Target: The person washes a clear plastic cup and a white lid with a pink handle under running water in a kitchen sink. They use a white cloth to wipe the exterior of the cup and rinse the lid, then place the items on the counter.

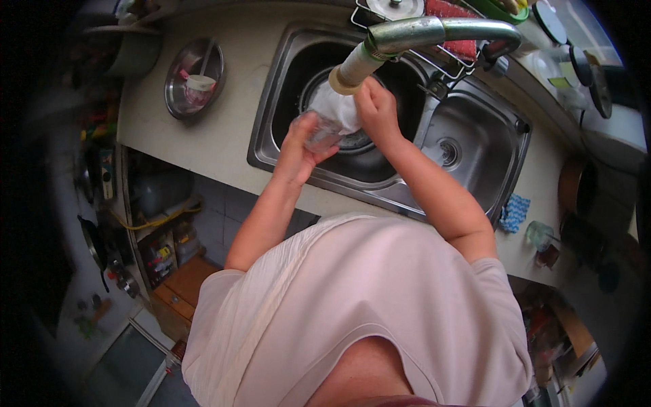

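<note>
Over the larger sink basin, my left hand holds a clear, see-through container, blurred at its edges. My right hand is curled at the right edge of a soft white thing, perhaps a cloth or bag. This white thing lies against the clear container, between my hands. A round vessel sits beneath them in the basin. The metal faucet reaches over from the upper right, and its pale spout end hides part of the white thing and of my right fingers.
A steel bowl with a cup inside stands left of the sink. The smaller basin lies right, with a blue-and-white cloth and a glass beyond. A wire rack and lidded jars stand behind.
</note>
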The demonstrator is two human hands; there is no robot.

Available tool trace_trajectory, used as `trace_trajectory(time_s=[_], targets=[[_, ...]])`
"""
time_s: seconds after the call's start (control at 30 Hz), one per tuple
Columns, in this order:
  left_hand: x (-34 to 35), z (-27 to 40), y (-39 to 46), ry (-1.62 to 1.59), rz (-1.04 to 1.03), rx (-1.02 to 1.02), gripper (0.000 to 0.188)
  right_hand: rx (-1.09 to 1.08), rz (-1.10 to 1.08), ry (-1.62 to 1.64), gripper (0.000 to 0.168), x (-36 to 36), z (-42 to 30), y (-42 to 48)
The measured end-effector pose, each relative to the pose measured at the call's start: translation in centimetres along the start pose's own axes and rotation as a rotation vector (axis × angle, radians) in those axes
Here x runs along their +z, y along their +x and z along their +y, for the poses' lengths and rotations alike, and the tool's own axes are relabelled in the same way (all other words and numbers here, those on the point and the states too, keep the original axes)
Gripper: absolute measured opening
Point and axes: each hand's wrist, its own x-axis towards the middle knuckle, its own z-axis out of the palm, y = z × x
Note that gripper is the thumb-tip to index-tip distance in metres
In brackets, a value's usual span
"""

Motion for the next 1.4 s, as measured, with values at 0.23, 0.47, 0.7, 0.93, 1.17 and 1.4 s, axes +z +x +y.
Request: trace_trajectory(time_s=[0.23, 0.47, 0.7, 0.93, 1.17, 1.4], targets=[[-0.3, 1.1, -1.4, -0.396, -0.164, -0.26, 0.055, 0.002, -0.229, 0.034, 0.023, -1.3, -0.7, -0.3], [-1.9, 1.1, -1.4, 1.356, -0.226, 1.194, 0.074, 0.74, -0.254, 0.35, 0.029, -0.6, -0.2, 1.6], [-1.8, 0.4, 0.0, 0.784, -0.079, 0.868, 0.079, 0.179, -0.158, 0.252, 0.026, 0.1, 0.6, 0.0], [-0.3, 1.8, -0.9, 1.062, -0.229, 1.046, 0.077, 0.73, -0.161, 0.534, 0.029, -1.0, 0.1, 0.6], [1.9, 3.4, -2.2, 0.032, -0.121, 0.271, 0.073, 0.06, -0.124, 0.186, 0.028, -1.3, -0.2, 0.0], [-0.9, 1.6, -0.3, 0.904, -0.152, 1.023, 0.061, 0.556, -0.066, 0.454, 0.029, -0.7, -0.8, -1.0]])
